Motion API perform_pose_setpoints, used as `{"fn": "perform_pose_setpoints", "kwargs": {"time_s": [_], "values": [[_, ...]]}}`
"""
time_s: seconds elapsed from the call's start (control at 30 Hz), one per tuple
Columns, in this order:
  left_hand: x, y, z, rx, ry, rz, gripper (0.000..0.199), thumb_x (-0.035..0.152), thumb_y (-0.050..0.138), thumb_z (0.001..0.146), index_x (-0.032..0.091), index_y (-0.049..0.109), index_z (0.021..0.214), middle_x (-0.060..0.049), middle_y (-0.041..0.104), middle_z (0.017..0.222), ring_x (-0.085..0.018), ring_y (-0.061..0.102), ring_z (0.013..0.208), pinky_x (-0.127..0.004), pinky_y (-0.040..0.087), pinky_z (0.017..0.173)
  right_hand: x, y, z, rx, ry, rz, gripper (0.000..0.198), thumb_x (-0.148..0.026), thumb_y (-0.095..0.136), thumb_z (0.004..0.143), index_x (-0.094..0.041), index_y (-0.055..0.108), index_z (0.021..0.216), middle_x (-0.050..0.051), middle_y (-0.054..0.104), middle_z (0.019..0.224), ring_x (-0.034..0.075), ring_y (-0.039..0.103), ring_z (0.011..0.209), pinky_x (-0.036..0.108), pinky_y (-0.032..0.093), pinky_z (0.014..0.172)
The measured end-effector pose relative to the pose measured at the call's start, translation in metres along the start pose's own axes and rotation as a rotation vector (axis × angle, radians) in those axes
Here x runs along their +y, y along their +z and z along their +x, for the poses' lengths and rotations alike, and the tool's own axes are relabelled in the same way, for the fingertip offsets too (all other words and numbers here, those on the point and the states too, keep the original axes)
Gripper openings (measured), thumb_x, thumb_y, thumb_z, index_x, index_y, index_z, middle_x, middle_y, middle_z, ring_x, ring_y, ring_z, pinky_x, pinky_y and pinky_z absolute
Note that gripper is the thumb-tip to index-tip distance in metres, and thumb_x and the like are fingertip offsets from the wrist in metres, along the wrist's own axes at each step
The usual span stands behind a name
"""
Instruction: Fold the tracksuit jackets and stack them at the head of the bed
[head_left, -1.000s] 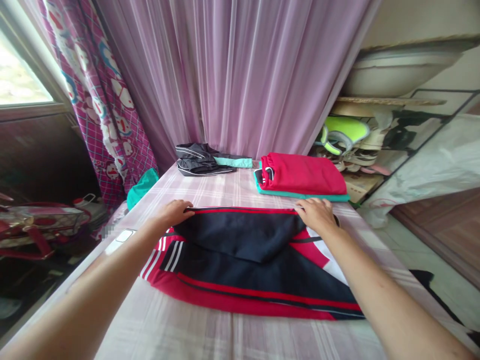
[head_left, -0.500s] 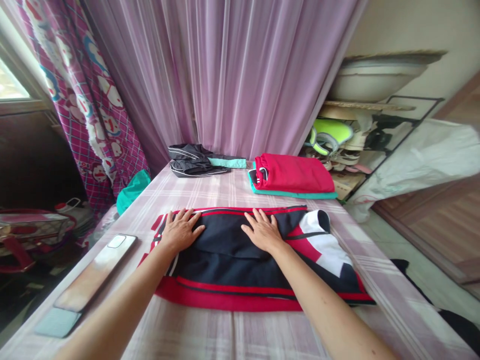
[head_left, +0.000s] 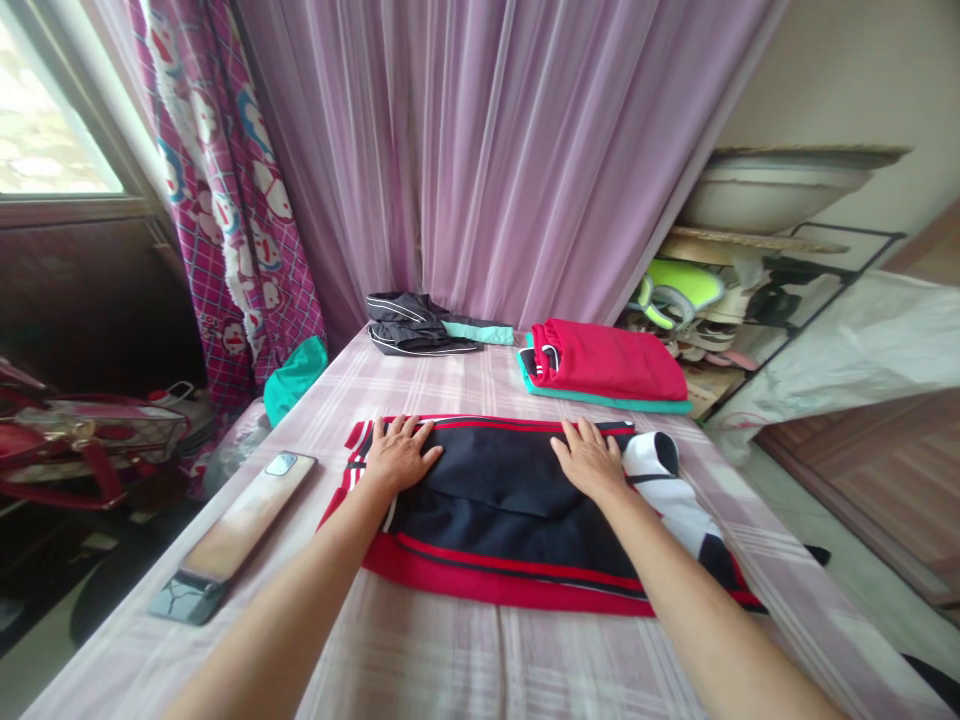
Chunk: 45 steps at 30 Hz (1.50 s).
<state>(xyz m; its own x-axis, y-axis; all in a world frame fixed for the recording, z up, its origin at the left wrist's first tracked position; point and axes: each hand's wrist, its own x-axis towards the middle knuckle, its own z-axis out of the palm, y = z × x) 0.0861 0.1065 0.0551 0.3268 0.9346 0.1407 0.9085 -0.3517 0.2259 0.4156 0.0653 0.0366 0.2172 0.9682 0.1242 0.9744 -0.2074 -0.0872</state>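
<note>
A folded navy, red and white jacket (head_left: pixel 502 490) lies flat on the checked tablecloth. My left hand (head_left: pixel 400 457) rests palm down on its left end, fingers spread near the far edge. Toward the other end, my right hand (head_left: pixel 591 460) lies flat on the navy cloth, fingers apart and pointing away from me. A white section (head_left: pixel 660 492) with an open, tube-like end shows beyond my right hand. Red cloth (head_left: pixel 480 585) sticks out along the near edge. Neither hand grips anything.
Behind stand a stack with a red folded garment (head_left: pixel 611 358) over a teal one (head_left: pixel 637 402) and a dark garment (head_left: pixel 420 325) with white piping. A phone (head_left: pixel 247 520) lies at the left. Purple curtains (head_left: pixel 510 160) hang behind; a shoe rack (head_left: pixel 810 300) stands right.
My right hand has slid right along the jacket, farther from my left hand. The left hand keeps its place on the cloth. The whole view has shifted slightly, putting things farther right.
</note>
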Motion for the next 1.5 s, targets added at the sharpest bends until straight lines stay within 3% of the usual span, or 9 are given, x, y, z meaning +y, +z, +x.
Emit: {"fn": "perform_pose_setpoints", "kwargs": {"time_s": [0.1,0.27,0.5,0.67,0.8,0.97,1.1,1.33,1.5], "values": [[0.000,0.001,-0.001,-0.009,0.007,-0.008,0.054,0.055,0.047,0.089,0.029,0.055,0.136,-0.012,0.051,0.146,-0.038,0.033,0.140,-0.065,0.005,0.115,-0.036,-0.002,-0.033,0.032,-0.133,0.055,0.057,-0.049,0.029,0.098,-0.027,0.038,0.149,0.012,0.034,0.157,0.028,0.028,0.144,0.057,0.023,0.113],[-0.003,-0.003,0.004,0.016,-0.055,-0.207,0.044,0.047,0.057,0.085,0.030,0.063,0.126,-0.008,0.055,0.143,-0.035,0.036,0.140,-0.061,0.005,0.117,-0.061,-0.006,-0.065,-0.132,-0.169,0.044,0.053,-0.043,0.034,0.099,-0.025,0.040,0.149,0.011,0.033,0.157,0.027,0.027,0.145,0.058,0.021,0.115],[-0.052,-0.038,-0.001,0.073,-0.147,-0.406,0.037,0.034,0.046,0.090,0.025,0.068,0.119,-0.005,0.067,0.129,-0.021,0.058,0.122,-0.031,0.040,0.107,-0.067,-0.023,-0.082,-0.031,-0.229,0.122,0.043,-0.032,0.041,0.097,-0.023,0.055,0.137,0.011,0.047,0.149,0.028,0.040,0.138,0.054,0.028,0.112],[-0.091,-0.048,-0.010,-0.006,-0.259,-0.355,0.039,0.041,0.060,0.080,0.023,0.071,0.113,-0.006,0.072,0.117,-0.024,0.065,0.110,-0.029,0.047,0.097,-0.132,-0.037,-0.116,0.056,-0.577,0.328,0.027,-0.030,0.052,0.093,-0.026,0.068,0.115,0.007,0.066,0.124,0.022,0.057,0.114,0.038,0.042,0.100],[-0.104,-0.047,0.001,-0.097,-0.312,-0.296,0.050,0.048,0.064,0.075,0.021,0.068,0.117,-0.007,0.072,0.117,-0.024,0.064,0.109,-0.027,0.048,0.093,-0.192,-0.041,-0.140,0.032,-0.749,0.320,0.024,-0.040,0.063,0.087,-0.024,0.068,0.105,0.006,0.068,0.107,0.023,0.058,0.099,0.037,0.046,0.086],[-0.112,-0.051,0.020,-0.271,-0.293,-0.242,0.039,0.053,0.065,0.069,0.020,0.073,0.089,-0.003,0.075,0.087,-0.021,0.067,0.084,-0.025,0.049,0.073,-0.234,-0.039,-0.151,0.003,-0.707,0.160,0.033,-0.044,0.071,0.081,-0.017,0.065,0.099,0.010,0.066,0.098,0.026,0.058,0.094,0.041,0.048,0.080],[-0.114,-0.055,0.028,-0.349,-0.295,-0.228,0.036,0.053,0.071,0.063,0.019,0.069,0.074,-0.001,0.070,0.070,-0.019,0.063,0.070,-0.025,0.045,0.061,-0.254,-0.039,-0.151,-0.027,-0.602,0.052,0.012,-0.021,0.058,0.089,-0.014,0.065,0.096,0.013,0.066,0.092,0.026,0.062,0.087,0.040,0.050,0.074],[-0.098,-0.062,0.022,-0.322,-0.345,-0.331,0.038,0.045,0.073,0.064,0.018,0.064,0.088,-0.001,0.069,0.075,-0.017,0.063,0.069,-0.022,0.046,0.055,-0.251,-0.049,-0.142,-0.100,-0.542,0.107,0.020,-0.008,0.050,0.087,-0.017,0.064,0.098,0.010,0.068,0.095,0.023,0.067,0.084,0.031,0.050,0.066],[-0.067,-0.082,0.023,-0.256,-0.349,-0.474,0.041,0.038,0.067,0.074,0.018,0.056,0.108,-0.003,0.069,0.085,-0.016,0.065,0.068,-0.022,0.051,0.054,-0.220,-0.045,-0.144,0.026,-0.438,0.390,0.017,-0.008,0.054,0.078,-0.019,0.062,0.088,0.005,0.068,0.089,0.019,0.067,0.082,0.026,0.048,0.070]]}}
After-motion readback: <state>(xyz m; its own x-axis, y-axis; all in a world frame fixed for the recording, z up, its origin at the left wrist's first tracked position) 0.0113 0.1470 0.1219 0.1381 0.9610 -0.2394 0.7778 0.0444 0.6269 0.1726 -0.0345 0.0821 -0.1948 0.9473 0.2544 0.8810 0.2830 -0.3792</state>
